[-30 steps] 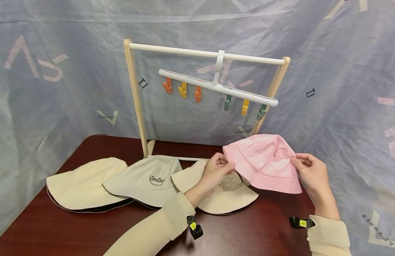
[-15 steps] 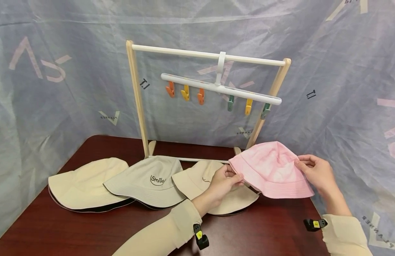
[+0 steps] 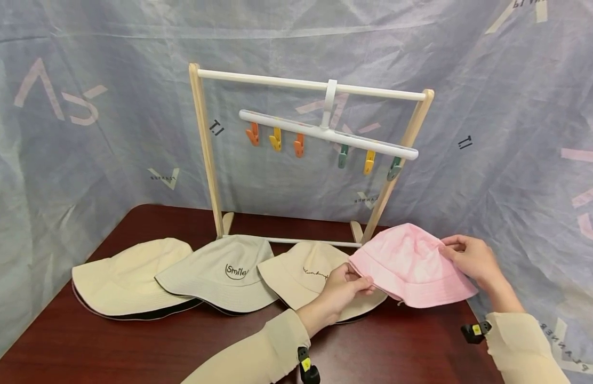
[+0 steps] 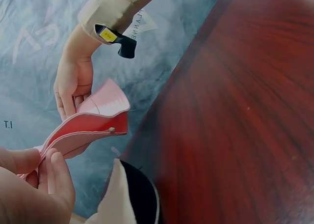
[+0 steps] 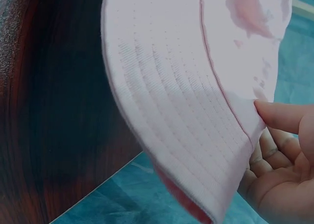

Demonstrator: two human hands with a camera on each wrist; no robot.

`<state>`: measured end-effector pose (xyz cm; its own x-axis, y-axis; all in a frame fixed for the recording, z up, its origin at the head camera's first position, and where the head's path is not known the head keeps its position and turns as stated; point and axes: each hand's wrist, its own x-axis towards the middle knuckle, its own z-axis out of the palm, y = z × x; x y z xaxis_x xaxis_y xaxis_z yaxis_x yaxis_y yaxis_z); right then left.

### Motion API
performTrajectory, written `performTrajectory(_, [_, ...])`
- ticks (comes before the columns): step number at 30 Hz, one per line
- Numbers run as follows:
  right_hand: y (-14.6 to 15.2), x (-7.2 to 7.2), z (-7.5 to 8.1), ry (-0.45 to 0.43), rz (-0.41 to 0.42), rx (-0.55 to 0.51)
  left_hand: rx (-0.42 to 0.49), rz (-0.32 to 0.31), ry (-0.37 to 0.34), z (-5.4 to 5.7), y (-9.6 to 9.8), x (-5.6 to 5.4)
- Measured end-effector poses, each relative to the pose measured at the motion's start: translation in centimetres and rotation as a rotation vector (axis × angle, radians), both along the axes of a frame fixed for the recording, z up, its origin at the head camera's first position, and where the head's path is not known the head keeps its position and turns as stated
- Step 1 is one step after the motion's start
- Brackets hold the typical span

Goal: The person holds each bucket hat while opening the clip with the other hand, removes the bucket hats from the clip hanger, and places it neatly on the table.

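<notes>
Between my two hands is a pink bucket hat point(image 3: 411, 266), crown up, over the right end of the table. My left hand point(image 3: 343, 290) pinches its brim at the left side between thumb and fingers. On the opposite side, my right hand point(image 3: 474, 261) pinches the fabric near where crown meets brim; the right wrist view shows the thumb point(image 5: 282, 117) on the outside. In the left wrist view the brim's two layers lie folded close together, with the pink inside showing. A beige bucket hat point(image 3: 296, 272) with dark script lies partly behind my left hand.
A grey hat point(image 3: 215, 272) reading "Smile" and a cream hat point(image 3: 133, 277) lie further left, brims overlapping. Behind them stands a wooden rack point(image 3: 207, 149), a white hanger point(image 3: 287, 124) with several coloured clips hooked on its bar. The table point(image 3: 133, 352) ends near a grey cloth backdrop.
Both hands have moved the pink hat down and to the right, from in front of the rack's right foot toward the table's right end. More of the beige hat's script shows.
</notes>
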<state>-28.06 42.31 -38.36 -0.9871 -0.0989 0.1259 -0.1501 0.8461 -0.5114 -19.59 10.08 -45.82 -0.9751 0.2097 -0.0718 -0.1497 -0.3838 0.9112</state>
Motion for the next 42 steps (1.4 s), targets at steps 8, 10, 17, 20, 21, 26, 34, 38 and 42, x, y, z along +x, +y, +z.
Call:
performTrajectory(8, [0.2,-0.7,-1.2,-0.060,0.028,0.001,-0.010,-0.005,-0.045,-0.7,0.2,0.6])
performTrajectory(10, [0.2,-1.0,-1.5,-0.055,0.038,0.004,-0.009,-0.008,-0.057,-0.9,0.3,0.6])
performTrajectory(17, [0.2,-1.7,-2.6,-0.063,0.043,0.001,-0.016,0.005,-0.089,-1.7,0.6,0.6])
performTrajectory(20, [0.3,-2.0,-3.2,-0.072,0.038,-0.001,-0.006,0.005,-0.113,-2.0,0.7,0.6])
performTrajectory(21, [0.3,-2.1,-3.4,-0.071,0.036,0.000,-0.007,0.004,-0.115,-2.1,0.7,0.6])
performTrajectory(26, [0.4,-2.4,-4.4,-0.057,0.029,0.027,-0.011,0.011,-0.128,-2.4,0.8,0.6])
performTrajectory(34, [0.3,-2.3,-5.3,-0.072,0.029,0.045,-0.060,0.026,-0.151,-2.6,0.9,0.7])
performTrajectory(38, [0.5,-2.3,-5.6,-0.086,0.017,0.053,-0.092,0.044,-0.152,-2.6,1.2,0.7])
performTrajectory(42, [0.8,-2.5,-6.1,-0.091,0.013,0.061,-0.123,0.058,-0.150,-2.6,1.4,0.7])
